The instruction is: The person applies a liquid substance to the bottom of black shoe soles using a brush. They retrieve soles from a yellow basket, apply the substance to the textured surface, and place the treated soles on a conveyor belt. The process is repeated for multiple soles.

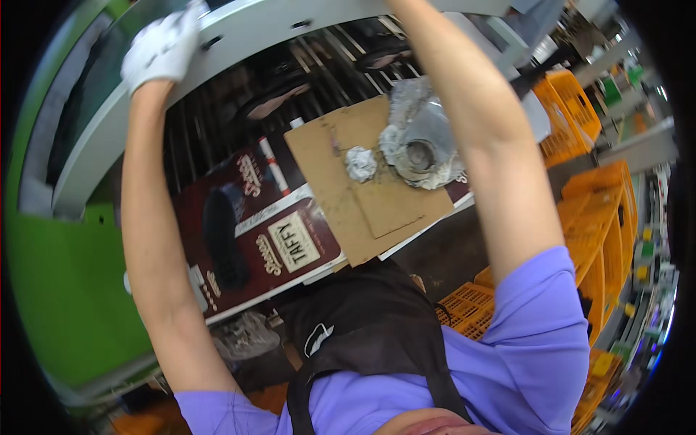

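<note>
A worker in a purple shirt and dark apron reaches both arms overhead to a long pale grey metal panel that runs across the top of the view. The left hand, in a white glove, lies closed over the panel's upper edge. The right hand passes out of view behind the same panel near the top of the frame, so its grip cannot be told. The two hands are well apart along its length.

Under the raised arms, a brown cardboard sheet carries a small ball of crumpled foil and a larger foil-wrapped lump. Dark red printed cartons lie just beside it, over black metal slats. Orange plastic crates are stacked to the right.

The panel looks stiff, smooth and fairly heavy, best held by its rim with hands spread wide.
</note>
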### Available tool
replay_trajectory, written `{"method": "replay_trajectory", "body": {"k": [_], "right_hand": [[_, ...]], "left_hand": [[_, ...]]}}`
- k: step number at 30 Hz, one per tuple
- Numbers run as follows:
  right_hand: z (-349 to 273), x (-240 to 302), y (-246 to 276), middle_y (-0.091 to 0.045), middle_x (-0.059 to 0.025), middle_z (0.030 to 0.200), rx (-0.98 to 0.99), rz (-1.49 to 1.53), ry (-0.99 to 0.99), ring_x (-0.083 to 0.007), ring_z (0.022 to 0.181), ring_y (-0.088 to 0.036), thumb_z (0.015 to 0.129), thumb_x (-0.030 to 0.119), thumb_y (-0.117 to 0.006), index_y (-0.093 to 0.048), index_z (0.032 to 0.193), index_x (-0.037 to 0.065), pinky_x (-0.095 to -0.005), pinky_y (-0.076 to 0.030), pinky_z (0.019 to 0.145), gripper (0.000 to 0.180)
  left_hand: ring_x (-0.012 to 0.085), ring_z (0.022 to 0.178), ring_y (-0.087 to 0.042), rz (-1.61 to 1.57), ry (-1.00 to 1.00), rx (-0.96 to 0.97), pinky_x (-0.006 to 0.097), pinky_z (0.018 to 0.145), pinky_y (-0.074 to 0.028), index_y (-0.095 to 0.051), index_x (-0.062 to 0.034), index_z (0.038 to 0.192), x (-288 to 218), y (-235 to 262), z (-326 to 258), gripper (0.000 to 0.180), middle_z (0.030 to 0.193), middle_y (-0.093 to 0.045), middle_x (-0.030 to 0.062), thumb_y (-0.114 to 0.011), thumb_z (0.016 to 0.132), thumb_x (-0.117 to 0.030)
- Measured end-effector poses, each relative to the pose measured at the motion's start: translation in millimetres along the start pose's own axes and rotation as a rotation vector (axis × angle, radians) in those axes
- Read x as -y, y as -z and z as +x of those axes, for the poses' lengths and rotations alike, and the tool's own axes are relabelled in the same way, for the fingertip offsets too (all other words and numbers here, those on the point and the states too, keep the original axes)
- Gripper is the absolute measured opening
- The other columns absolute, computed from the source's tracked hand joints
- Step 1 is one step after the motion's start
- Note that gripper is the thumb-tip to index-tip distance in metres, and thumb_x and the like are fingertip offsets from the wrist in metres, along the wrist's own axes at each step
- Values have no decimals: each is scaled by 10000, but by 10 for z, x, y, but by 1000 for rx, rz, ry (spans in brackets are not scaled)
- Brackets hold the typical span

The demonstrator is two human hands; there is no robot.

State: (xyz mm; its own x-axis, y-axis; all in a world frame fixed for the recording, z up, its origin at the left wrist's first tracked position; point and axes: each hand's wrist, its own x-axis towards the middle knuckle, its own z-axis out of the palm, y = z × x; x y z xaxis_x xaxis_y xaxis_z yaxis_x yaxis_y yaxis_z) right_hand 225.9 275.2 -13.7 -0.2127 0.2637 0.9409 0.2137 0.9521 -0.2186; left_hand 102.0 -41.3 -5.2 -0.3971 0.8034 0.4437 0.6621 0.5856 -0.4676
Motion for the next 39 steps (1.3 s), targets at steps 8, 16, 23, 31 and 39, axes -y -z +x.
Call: {"method": "replay_trajectory", "body": {"k": [8,16,23,31,39], "right_hand": [[-570,459,1028,-556,-132,746,344,405,-34,-200,776,-565,920,165,-563,-578,892,22,-342,-451,847,146],[-1634,829,2497,-671,-120,1035,670,381,-55,-179,973,-616,972,124,-499,-604,984,-6,-296,-458,882,167],[-2328,666,3147,-638,-126,947,748,607,-564,-162,877,-609,995,410,-427,-550,1098,1,-303,-485,815,439],[-2272,446,3270,-538,44,757,726,411,-803,-29,636,-427,983,266,-507,-651,967,18,-190,-361,554,287],[-2490,382,2826,-665,-95,759,769,250,-570,-158,674,-622,862,195,-657,-677,882,-7,-277,-485,631,205]], "left_hand": [[342,833,-658,-357,316,-152,465,744,-510,-711,-110,872,-394,348,-260,450,872,-680,178,-392,930,-422],[382,1035,-564,-575,1,-410,421,909,-454,-582,10,1027,-490,238,-1068,439,1083,-593,253,-456,917,-397],[365,1165,-528,-845,460,316,384,983,-410,-446,-3,1341,-705,24,-2560,793,1286,-518,256,-534,833,-606],[425,1032,-596,-531,777,642,471,878,-477,-313,-35,1400,-1119,-253,-3359,936,1144,-580,294,-625,735,-616],[418,1022,-583,-539,850,323,456,903,-456,-296,-66,1436,-1137,-305,-3460,943,1147,-574,285,-734,681,-423]]}}
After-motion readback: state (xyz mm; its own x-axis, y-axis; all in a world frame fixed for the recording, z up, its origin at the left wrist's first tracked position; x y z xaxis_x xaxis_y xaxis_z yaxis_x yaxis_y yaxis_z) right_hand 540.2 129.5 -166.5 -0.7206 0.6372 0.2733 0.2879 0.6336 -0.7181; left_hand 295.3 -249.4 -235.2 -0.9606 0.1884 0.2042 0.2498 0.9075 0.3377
